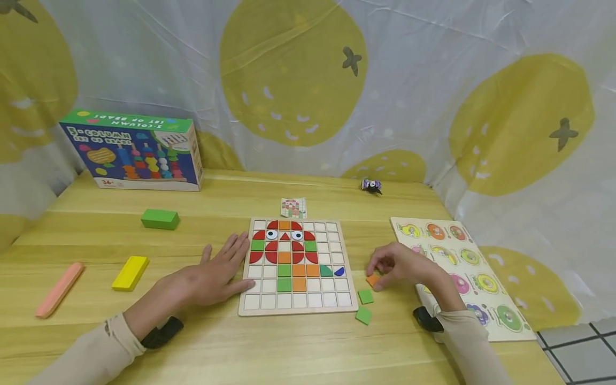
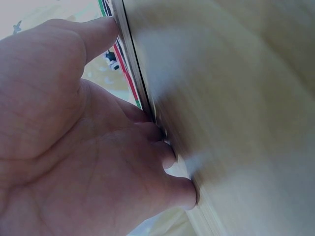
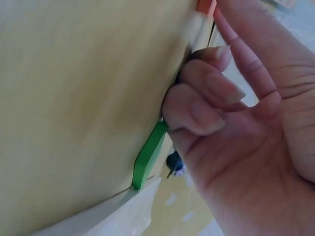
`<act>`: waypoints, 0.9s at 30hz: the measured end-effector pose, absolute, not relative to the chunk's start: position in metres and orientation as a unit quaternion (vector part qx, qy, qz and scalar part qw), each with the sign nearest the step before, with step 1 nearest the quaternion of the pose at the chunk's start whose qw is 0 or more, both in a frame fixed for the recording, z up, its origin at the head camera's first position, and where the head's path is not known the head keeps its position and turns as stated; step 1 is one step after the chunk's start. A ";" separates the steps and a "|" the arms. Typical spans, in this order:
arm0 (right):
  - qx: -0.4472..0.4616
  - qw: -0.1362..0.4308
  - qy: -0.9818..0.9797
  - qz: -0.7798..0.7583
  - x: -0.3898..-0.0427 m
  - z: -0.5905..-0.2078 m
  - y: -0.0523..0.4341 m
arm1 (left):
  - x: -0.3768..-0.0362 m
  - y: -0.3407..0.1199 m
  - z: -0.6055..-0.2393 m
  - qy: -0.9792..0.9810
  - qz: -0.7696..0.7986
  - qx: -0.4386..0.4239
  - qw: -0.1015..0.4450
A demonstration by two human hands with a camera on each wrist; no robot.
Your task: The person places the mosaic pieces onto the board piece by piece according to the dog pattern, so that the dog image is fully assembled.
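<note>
A wooden grid board (image 1: 254, 302) lies at the table's middle, partly filled with red, orange, green and blue tiles and two eye tiles. My left hand (image 1: 237, 263) lies flat on the table with straight fingers (image 2: 167, 155) against the board's left edge. My right hand (image 1: 380, 271) is just right of the board, its curled fingers (image 3: 206, 105) pinching an orange square tile (image 1: 372, 279) that rests on the table. Two loose green tiles (image 1: 366, 296) (image 1: 363, 315) lie just in front of that hand, and one green tile (image 3: 147, 156) shows in the right wrist view.
A fruit peg puzzle (image 1: 476, 278) lies at the right. A bead-set box (image 1: 132, 151) stands at the back left. A green block (image 1: 160, 218), a yellow block (image 1: 130, 272) and a pink block (image 1: 59, 289) lie on the left. A pattern card (image 1: 293, 207) and a small dark toy (image 1: 371, 185) lie behind the board.
</note>
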State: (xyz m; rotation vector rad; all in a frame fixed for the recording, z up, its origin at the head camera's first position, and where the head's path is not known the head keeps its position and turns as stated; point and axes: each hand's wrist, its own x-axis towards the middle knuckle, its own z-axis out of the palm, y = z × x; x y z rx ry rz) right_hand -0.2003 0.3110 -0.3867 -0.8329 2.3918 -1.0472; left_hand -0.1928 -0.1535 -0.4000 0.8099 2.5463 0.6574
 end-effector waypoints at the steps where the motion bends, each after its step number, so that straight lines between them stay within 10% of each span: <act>1: -0.290 0.198 0.859 -0.371 -0.200 -0.386 0.310 | -0.193 -0.153 -0.400 0.908 0.234 0.288 0.194; 27: -0.306 0.183 0.799 -0.484 -0.190 -0.386 0.225 | -0.201 -0.157 -0.421 0.915 0.215 0.293 0.174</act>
